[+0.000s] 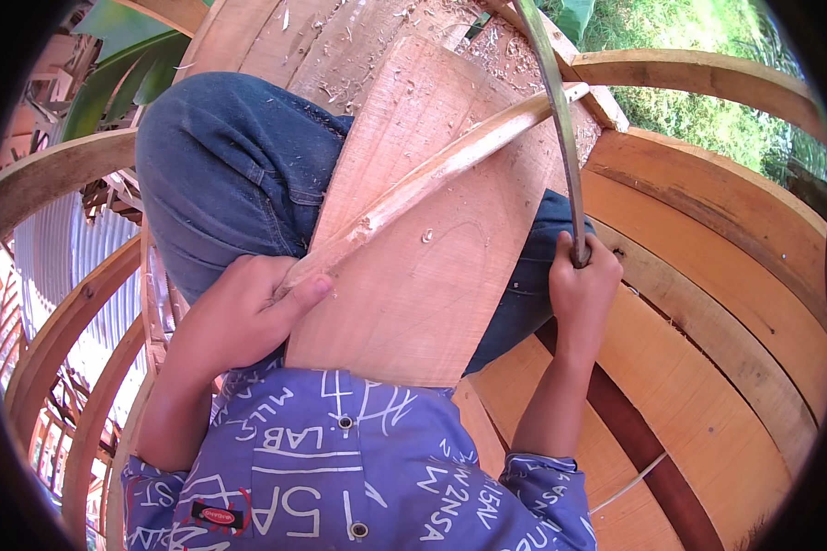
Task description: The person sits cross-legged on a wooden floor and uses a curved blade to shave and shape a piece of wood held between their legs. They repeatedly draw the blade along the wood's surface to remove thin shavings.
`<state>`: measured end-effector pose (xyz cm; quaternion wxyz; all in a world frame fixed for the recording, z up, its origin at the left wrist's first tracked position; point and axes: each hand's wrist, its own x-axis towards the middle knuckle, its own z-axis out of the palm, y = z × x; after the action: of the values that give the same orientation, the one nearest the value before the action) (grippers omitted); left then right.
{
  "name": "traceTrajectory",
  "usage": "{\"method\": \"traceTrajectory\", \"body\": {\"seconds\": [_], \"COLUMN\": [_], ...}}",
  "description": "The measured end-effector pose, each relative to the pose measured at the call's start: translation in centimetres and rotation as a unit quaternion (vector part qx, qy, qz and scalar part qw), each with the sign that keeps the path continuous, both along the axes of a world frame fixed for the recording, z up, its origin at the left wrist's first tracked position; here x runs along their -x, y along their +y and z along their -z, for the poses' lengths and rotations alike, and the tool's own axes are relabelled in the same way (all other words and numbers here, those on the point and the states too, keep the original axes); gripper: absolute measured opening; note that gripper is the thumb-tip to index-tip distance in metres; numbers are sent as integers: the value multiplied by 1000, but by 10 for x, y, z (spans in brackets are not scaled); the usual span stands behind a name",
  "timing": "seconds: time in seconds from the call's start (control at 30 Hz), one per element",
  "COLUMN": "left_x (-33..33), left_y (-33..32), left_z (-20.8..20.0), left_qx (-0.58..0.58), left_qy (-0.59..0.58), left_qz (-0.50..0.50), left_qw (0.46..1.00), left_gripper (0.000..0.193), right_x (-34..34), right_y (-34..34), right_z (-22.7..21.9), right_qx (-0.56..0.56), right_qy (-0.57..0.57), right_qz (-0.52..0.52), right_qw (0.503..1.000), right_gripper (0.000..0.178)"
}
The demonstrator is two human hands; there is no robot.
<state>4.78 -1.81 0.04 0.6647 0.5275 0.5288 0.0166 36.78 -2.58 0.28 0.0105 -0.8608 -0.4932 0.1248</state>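
Note:
Across my lap lies a broad, pale wooden board (pixel 413 294), its lower end against my shirt. My left hand (pixel 243 312) is closed around the near end of a long whittled wooden stick (pixel 441 165), which slants over the board up to the right. In my right hand (pixel 585 280) is the grip of a long, thin, curved blade (pixel 565 138), pointing away from me. The blade passes over the stick near its far end; whether they touch I cannot tell. Small shavings dot the board.
I sit among curved wooden ribs (pixel 698 73) and orange-brown planks (pixel 698 386), with gaps between some planks. Wood shavings are scattered on the boards (pixel 340 37) ahead. Grass (pixel 689 119) shows beyond the far right; a corrugated metal sheet (pixel 50 266) is at the left.

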Motion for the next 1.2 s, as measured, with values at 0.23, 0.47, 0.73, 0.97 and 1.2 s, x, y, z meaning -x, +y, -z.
{"method": "traceTrajectory", "body": {"seconds": [0.23,0.47,0.73,0.97,1.2], "left_x": [3,1,8,4,9], "left_y": [-9,-3,-6,-16,-20], "left_z": [3,7,4,14,1], "left_qx": [29,30,52,33,43], "left_qy": [-23,-34,-27,-42,-5], "left_qz": [-43,-27,1,-48,-25], "left_qw": [998,999,998,997,999], "left_gripper": [44,46,55,49,52], "right_x": [0,-3,-13,-2,-30], "right_y": [-18,-16,-9,-20,-15], "right_z": [3,5,5,4,5], "right_qx": [-45,-44,-38,-18,-39], "right_qy": [-36,-13,-40,-29,-46], "right_qz": [-95,-40,-31,-59,-46], "right_qw": [994,998,998,998,997], "right_gripper": [12,37,22,25,15]}}
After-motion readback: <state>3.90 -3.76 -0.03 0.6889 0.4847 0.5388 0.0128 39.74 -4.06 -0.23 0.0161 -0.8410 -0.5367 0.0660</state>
